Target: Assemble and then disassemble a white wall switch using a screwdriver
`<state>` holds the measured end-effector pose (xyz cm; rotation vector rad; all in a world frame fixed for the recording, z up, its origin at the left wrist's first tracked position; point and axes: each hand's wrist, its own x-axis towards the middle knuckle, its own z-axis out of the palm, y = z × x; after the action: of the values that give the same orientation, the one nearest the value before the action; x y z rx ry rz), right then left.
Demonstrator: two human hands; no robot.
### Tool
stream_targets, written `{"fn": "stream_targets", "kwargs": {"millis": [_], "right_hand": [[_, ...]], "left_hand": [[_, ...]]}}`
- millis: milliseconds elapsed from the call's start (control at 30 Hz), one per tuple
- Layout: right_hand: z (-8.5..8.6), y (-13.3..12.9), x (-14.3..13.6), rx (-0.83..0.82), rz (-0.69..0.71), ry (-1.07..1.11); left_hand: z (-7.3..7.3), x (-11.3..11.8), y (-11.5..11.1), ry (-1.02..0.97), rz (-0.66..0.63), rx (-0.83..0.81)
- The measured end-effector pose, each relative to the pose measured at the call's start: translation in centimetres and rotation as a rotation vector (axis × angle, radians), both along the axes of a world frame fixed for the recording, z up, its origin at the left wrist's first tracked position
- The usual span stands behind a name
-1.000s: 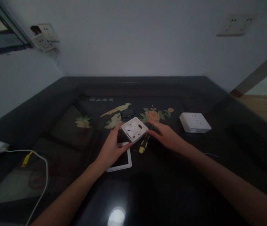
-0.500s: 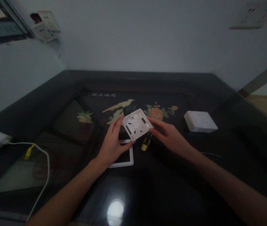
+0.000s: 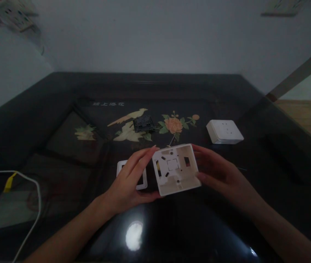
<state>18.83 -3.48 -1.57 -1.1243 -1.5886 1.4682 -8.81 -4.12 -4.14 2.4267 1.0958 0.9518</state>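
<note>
A white plastic socket back box is held up between my two hands, its hollow side facing me. My left hand grips its left edge, fingertips at the upper corner and thumb at the lower one. Around the right wall wraps my right hand, with the thumb on the rim and the other fingers partly hidden behind. Behind my left hand lies a white frame on the table, partly covered. A screwdriver's thin shaft pokes out beyond the box, which hides most of it; yellow shows through a slot.
A black socket insert lies farther back on the dark glossy table. To the right stands a white socket unit. A white cable with a yellow tag runs along the left. Wall sockets are at upper left.
The box has come closer to me and turned, so its interior shows more. Both hands have moved with it. My view has shifted; the white device at the far left has left the picture.
</note>
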Motion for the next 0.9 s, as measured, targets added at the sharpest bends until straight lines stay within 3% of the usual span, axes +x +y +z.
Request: {"fn": "stream_targets", "kwargs": {"millis": [267,900], "right_hand": [[-1.05,-0.75,0.56,-0.048,-0.028,0.002],[-1.06,-1.04,0.67,-0.115,-0.001,0.012]], "left_hand": [[-0.21,0.51,-0.16,-0.007,-0.038,-0.095],[-0.23,0.8,-0.55,0.041,-0.061,0.105]]}}
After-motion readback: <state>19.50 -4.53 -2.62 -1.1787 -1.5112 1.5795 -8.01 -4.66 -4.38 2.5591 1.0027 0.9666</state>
